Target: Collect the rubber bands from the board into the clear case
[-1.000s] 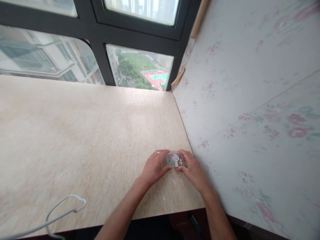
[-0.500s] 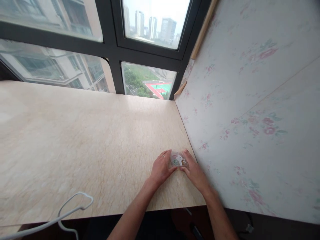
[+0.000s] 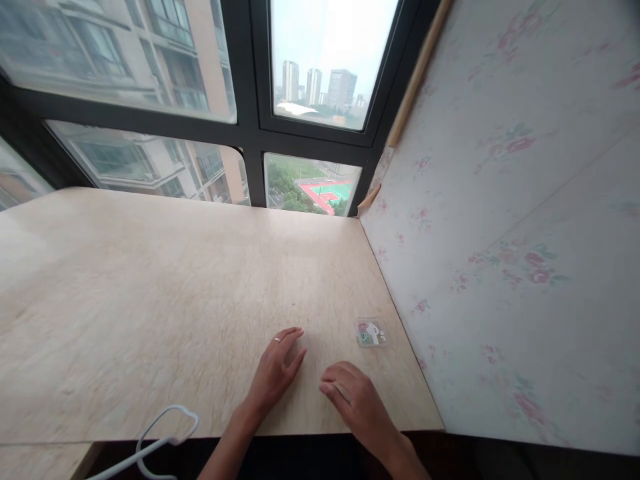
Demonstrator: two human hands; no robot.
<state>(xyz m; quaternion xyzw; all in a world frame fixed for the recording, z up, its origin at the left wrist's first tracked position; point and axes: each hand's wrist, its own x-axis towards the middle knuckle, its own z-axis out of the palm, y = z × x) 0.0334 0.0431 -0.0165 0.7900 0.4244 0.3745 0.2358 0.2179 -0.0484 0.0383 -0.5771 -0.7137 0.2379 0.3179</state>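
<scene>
A small clear plastic case (image 3: 371,332) with white, green and reddish pieces inside lies flat on the pale marble-look sill, close to the papered wall. Neither hand touches it. My left hand (image 3: 276,367), with a ring on one finger, rests over the sill left of the case, its fingers and thumb apart and nothing between them. Nearer the front edge is my right hand (image 3: 356,395), below the case. Its fingers curl in and the tips meet the thumb; no object shows in them.
A white cable (image 3: 176,441) loops over the front edge at lower left. On the right stands a wall (image 3: 500,220) with flowered paper. Dark window frames (image 3: 253,133) border the back of the marble-look sill (image 3: 165,287).
Both hands have let go of the clear case and drawn back toward the front edge and leftward. The right fingers have curled together. The view has tilted up and turned slightly left.
</scene>
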